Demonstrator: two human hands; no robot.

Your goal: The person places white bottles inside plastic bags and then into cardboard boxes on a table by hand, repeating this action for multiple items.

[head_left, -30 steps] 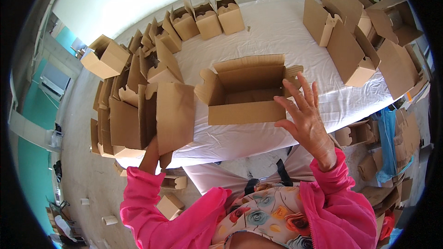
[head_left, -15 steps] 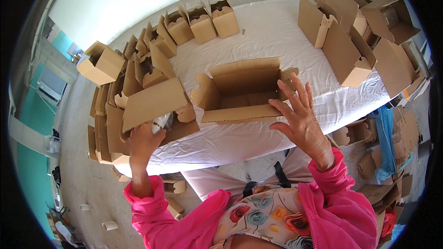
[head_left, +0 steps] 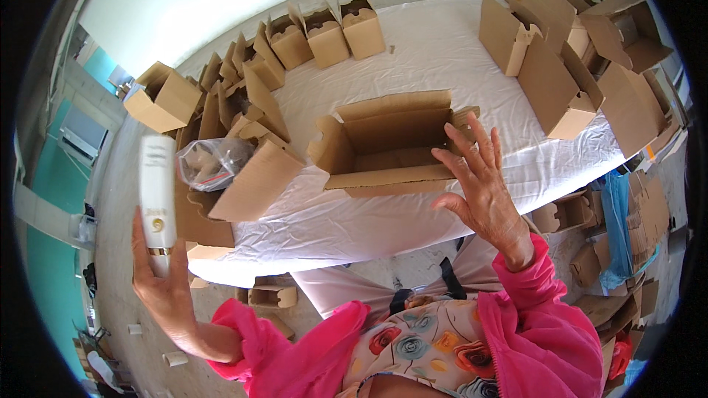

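Observation:
Upright in my left hand [head_left: 168, 291] is a tall white bottle [head_left: 156, 184] with a gold band near its lower end and a gold emblem. It is held off to the left of the table, slightly blurred. My right hand [head_left: 483, 199] is open, fingers spread, at the right end of an open cardboard box [head_left: 391, 181] whose visible inside holds nothing. Whether the fingertips press on the box edge I cannot tell. Between bottle and box, a clear zip bag [head_left: 206, 166] pokes out of another open carton [head_left: 258, 180] with its lid tilted up.
Several open cartons [head_left: 324, 40] line the table's far and left sides. More large cartons [head_left: 553, 88] stand at the right. White cloth [head_left: 428, 51] covers the table. Below on the right are boxes and a blue plastic sheet [head_left: 616, 214]. Small white rolls [head_left: 175, 358] lie on the floor.
My left hand has drawn the white bottle out of the left carton and moved it left. That carton's lid has shifted and the zip bag now shows. My right hand has hardly moved.

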